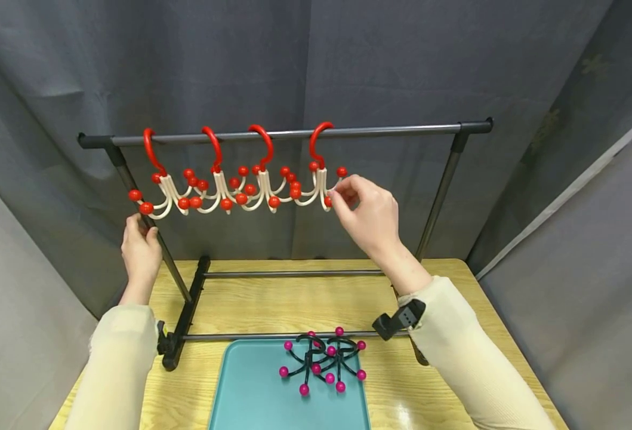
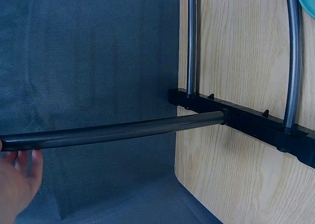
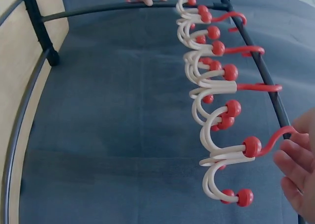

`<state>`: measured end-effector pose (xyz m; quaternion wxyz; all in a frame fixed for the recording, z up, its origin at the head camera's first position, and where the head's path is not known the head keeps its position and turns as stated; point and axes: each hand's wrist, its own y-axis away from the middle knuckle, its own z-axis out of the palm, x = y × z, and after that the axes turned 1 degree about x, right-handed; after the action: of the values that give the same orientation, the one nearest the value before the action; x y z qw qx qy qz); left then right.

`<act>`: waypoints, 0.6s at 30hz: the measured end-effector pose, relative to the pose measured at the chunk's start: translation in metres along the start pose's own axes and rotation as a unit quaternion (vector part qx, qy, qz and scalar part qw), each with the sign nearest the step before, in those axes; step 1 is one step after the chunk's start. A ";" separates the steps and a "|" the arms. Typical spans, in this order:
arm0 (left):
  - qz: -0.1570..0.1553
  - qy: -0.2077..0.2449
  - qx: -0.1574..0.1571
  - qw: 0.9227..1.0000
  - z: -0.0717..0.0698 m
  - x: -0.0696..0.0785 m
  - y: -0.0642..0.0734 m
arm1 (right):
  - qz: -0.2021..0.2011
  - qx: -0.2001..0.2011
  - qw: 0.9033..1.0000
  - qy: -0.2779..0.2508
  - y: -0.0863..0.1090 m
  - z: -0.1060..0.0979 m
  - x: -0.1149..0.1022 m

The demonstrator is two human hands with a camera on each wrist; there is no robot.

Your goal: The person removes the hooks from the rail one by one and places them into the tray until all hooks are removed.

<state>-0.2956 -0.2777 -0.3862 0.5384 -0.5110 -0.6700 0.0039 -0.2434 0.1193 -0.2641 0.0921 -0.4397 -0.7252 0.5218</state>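
Note:
My left hand [image 1: 142, 248] grips the left post [image 2: 113, 133] of a dark metal rack, fingers and thumb around it. Several white multi-arm hook hangers with red ball tips hang by red hooks from the rack's top bar [image 1: 391, 131]. The right hand [image 1: 369, 215] is beside the rightmost hanger [image 1: 321, 179], fingers loosely bent. In the right wrist view, that hand [image 3: 298, 165] is near the hanger's red hook [image 3: 270, 144], with the white arms [image 3: 226, 157] apart from its fingers. Whether a fingertip touches the hook is hard to tell.
A teal tray [image 1: 256, 388] lies on the wooden table [image 1: 294, 301] in front of the rack. Two black hook hangers with magenta balls [image 1: 323, 361] lie on it, overlapping. The rack's lower rails [image 1: 294, 274] cross the table, and grey curtains [image 1: 380, 65] surround it.

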 end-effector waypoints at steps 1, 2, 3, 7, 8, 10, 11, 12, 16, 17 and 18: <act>-0.002 0.000 0.000 1.000 0.000 0.000 0.000 | 0.004 0.006 1.000 0.004 -0.005 0.003 0.000; -0.003 0.000 0.000 1.000 0.000 0.000 0.000 | 0.009 0.012 1.000 0.008 -0.009 0.005 0.000; -0.005 -0.002 -0.001 1.000 0.000 -0.001 0.000 | 0.010 0.019 1.000 0.010 -0.012 0.008 0.000; -0.010 -0.008 -0.007 1.000 0.000 0.001 0.000 | 0.020 0.043 0.999 0.022 -0.024 0.019 0.000; -0.009 -0.009 -0.008 1.000 0.000 0.001 -0.001 | 0.024 0.046 0.998 0.022 -0.026 0.021 -0.001; -0.010 -0.010 -0.009 1.000 0.000 0.002 -0.001 | 0.036 0.046 0.998 0.022 -0.031 0.025 -0.002; -0.009 -0.011 -0.009 1.000 0.001 0.002 -0.001 | 0.043 0.045 0.998 0.022 -0.034 0.027 -0.003; -0.009 -0.011 -0.009 1.000 0.001 0.002 -0.001 | 0.051 0.042 0.998 0.020 -0.036 0.029 -0.004; -0.011 -0.012 -0.008 1.000 0.001 0.001 0.000 | 0.075 0.033 0.996 0.029 -0.045 0.035 -0.010; -0.012 -0.012 -0.008 1.000 0.001 0.001 0.000 | 0.079 0.032 0.996 0.032 -0.047 0.036 -0.012; -0.012 -0.013 -0.007 1.000 0.000 0.001 0.000 | 0.083 0.031 0.995 0.034 -0.049 0.037 -0.013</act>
<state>-0.2956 -0.2769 -0.3862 0.5262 -0.5062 -0.6832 -0.0008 -0.2843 0.0810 -0.2349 0.0866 -0.5133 -0.6660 0.5342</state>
